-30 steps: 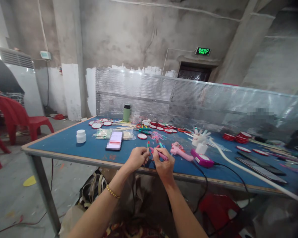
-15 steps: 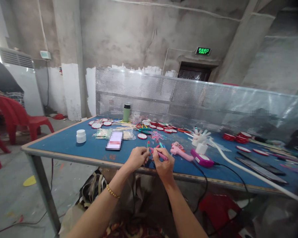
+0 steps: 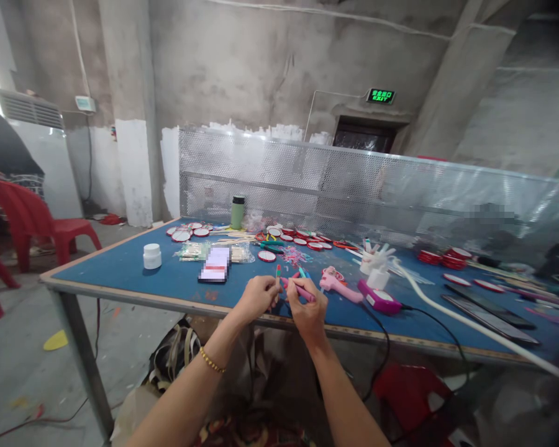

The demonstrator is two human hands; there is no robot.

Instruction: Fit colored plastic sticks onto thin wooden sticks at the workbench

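Note:
My left hand (image 3: 257,297) is closed round a short coloured stick (image 3: 278,273) with a red tip, held upright at the near edge of the blue table (image 3: 121,267). My right hand (image 3: 307,307) is closed on a pink stick (image 3: 298,289) that points toward the left hand. The two hands almost touch, and more coloured sticks (image 3: 302,272) poke up between them. A pink glue gun (image 3: 338,284) lies just right of my right hand.
A pink-and-white device (image 3: 379,300) with a black cable sits to the right. Farther back are a white jar (image 3: 152,256), a green bottle (image 3: 237,212), several red-rimmed round discs (image 3: 181,236) and a perforated metal screen (image 3: 354,186). Red chairs (image 3: 32,223) stand at the left.

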